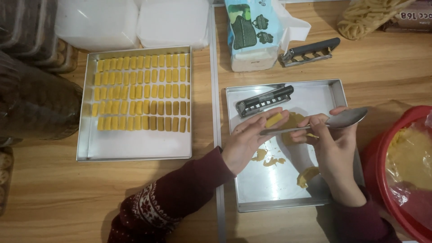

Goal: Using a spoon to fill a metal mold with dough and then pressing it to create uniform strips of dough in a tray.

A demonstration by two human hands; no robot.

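My left hand [246,140] pinches a dough piece [273,119] over the tray [333,90]; right hand [330,139] grips the spoon [344,119], catching crumbs.

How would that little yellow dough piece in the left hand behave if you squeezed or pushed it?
The dough piece probably dents easily: smears of the same dough cling to the tray, which suggests it is soft and sticky. It looks light, pinched only by fingertips of the left hand. Its blocky shape, like the shaped pieces, seems unlikely to roll.
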